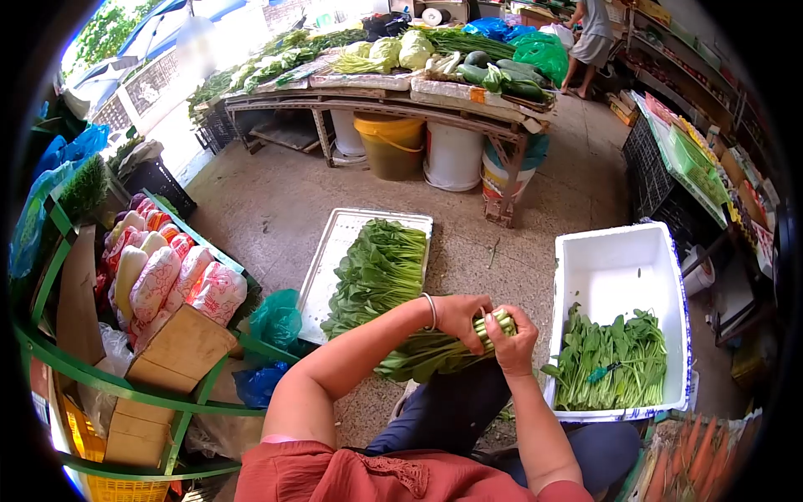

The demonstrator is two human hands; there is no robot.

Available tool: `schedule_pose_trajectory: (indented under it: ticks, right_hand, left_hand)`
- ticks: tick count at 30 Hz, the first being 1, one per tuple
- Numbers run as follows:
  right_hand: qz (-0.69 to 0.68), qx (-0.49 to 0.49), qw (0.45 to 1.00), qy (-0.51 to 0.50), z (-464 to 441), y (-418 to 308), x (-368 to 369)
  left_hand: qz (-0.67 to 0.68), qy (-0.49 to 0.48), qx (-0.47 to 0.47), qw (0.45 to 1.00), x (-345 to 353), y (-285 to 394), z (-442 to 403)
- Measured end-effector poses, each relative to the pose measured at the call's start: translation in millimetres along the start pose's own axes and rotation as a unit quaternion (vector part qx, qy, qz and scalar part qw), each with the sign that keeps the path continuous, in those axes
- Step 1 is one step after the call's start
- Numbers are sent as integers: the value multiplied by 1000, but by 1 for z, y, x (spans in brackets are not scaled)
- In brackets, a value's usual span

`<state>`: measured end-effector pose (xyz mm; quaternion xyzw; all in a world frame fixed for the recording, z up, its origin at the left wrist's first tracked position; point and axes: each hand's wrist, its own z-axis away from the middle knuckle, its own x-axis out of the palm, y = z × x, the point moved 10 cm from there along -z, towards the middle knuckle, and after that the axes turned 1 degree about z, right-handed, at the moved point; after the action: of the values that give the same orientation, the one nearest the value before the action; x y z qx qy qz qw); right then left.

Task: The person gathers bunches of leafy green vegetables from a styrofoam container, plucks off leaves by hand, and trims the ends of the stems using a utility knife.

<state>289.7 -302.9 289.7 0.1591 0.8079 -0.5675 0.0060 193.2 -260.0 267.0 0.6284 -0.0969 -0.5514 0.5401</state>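
Note:
A bunch of leafy greens (422,355) is held above my lap, its leaves toward the left and its pale stem ends toward the right. My left hand (462,321), with a bracelet at the wrist, is closed around the stems. My right hand (513,341) grips the same bunch at the cut ends, thumb pressed against them. Just beyond my left forearm, a white tray (319,284) on the floor holds rows of similar greens (381,266). To the right, a white foam box (606,272) contains more loose greens (611,360).
A green rack (109,374) with net-wrapped produce (180,280) stands at left. Ahead is a vegetable table (376,99), with buckets (390,146) beneath. Carrots (698,456) lie at lower right. Crates (657,180) line the right side, and a person (592,42) stands at the back.

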Motion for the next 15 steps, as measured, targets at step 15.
schedule_pose_trajectory:
  ticks: [15]
  right_hand:
    - [131,63,986,80,-1,2,-5]
  left_hand:
    - [-226,295,-101,923,32,25,50]
